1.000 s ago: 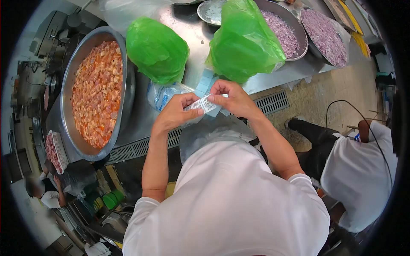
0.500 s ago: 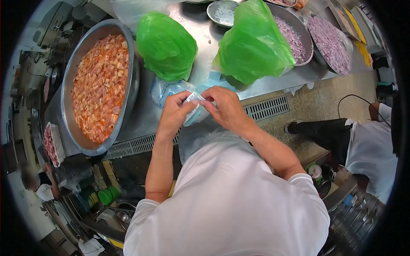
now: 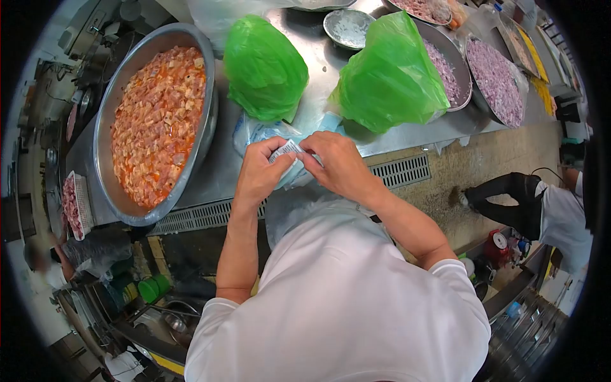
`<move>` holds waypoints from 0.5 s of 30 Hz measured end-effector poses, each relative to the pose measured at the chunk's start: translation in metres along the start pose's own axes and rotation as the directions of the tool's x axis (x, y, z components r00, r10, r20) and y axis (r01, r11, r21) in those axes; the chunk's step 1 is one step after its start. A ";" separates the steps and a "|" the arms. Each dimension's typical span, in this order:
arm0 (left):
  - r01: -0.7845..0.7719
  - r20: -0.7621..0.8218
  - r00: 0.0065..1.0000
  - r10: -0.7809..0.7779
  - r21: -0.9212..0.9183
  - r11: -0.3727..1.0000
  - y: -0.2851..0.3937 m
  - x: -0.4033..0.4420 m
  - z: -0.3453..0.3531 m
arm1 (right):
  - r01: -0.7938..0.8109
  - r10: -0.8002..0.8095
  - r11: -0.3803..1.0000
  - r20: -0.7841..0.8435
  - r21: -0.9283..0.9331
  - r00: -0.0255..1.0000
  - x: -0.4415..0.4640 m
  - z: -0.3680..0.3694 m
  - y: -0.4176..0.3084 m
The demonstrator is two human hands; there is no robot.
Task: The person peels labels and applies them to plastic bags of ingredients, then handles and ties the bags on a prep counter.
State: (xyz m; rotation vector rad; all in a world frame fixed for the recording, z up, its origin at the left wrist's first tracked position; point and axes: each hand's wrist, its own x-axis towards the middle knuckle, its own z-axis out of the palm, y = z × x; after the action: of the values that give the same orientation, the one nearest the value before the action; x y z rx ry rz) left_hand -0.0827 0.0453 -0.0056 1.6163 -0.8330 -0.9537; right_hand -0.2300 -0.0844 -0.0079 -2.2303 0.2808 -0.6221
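My left hand (image 3: 258, 170) and my right hand (image 3: 338, 167) are close together at the table's front edge. Between them is a light-blue plastic packet (image 3: 294, 176) with a white printed label (image 3: 286, 149); thumbs and fingers of both hands pinch it near the label. Just beyond my left hand lies a clear bag with blue print (image 3: 249, 132), partly hidden. Two green plastic bags, one on the left (image 3: 264, 70) and a larger one on the right (image 3: 393, 76), stand on the table beyond my hands. Part of the packet is hidden by my fingers.
A large metal basin (image 3: 212, 121) of diced, orange-sauced meat stands left on the steel table (image 3: 375, 144). Chopped purple-white pieces (image 3: 498, 83) fill trays at right. A small metal bowl (image 3: 347, 27) sits behind. People are at right (image 3: 563, 213) and far left (image 3: 63, 258).
The view has shifted slightly, so the basin and green bags appear a little further right. Both hands keep pinching the packet, with small finger shifts. The person at right has moved further right.
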 end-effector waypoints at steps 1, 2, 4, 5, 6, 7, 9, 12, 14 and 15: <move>-0.015 -0.002 1.000 0.015 -0.003 1.000 -0.001 -0.001 -0.001 | 0.005 -0.005 1.000 0.005 0.004 1.000 0.000 0.001 0.001; -0.025 -0.002 1.000 0.025 0.008 1.000 -0.001 -0.001 -0.002 | 0.002 -0.002 1.000 0.008 0.022 1.000 0.001 0.001 0.001; -0.044 0.002 0.999 0.044 0.029 0.999 0.001 -0.002 -0.002 | -0.007 0.007 0.998 0.014 0.055 1.000 0.002 0.001 0.002; -0.038 -0.004 0.999 0.039 0.031 0.999 0.003 -0.002 -0.002 | -0.017 0.016 0.996 0.012 0.093 1.000 0.002 0.000 0.002; -0.032 -0.010 0.999 0.033 0.034 0.999 0.005 -0.003 -0.002 | -0.027 0.026 0.991 0.010 0.131 1.000 0.002 -0.001 0.003; -0.027 -0.016 0.999 0.028 0.036 0.999 0.007 -0.004 -0.002 | -0.037 0.036 0.985 0.008 0.168 0.999 0.002 -0.002 0.003; -0.028 -0.009 1.000 0.028 0.053 0.998 0.005 -0.004 -0.004 | -0.139 0.132 0.971 0.046 0.194 0.990 0.005 -0.009 0.001; -0.004 -0.010 1.000 0.006 0.135 0.991 0.004 -0.004 -0.015 | -0.137 0.147 0.981 -0.062 0.134 0.987 0.017 -0.013 0.007; -0.031 -0.089 0.995 0.042 0.115 0.993 0.003 -0.002 -0.021 | -0.098 0.110 0.993 -0.192 0.067 0.975 0.034 -0.020 0.013; -0.076 -0.164 0.983 0.085 0.062 0.995 -0.001 0.003 -0.022 | -0.085 0.092 0.996 -0.259 0.037 0.961 0.049 -0.028 0.012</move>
State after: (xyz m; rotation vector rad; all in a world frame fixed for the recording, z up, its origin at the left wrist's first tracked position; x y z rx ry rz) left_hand -0.0617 0.0520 -0.0035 1.6723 -0.8087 -0.7327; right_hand -0.2030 -0.1289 0.0162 -2.0980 0.5008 -0.8668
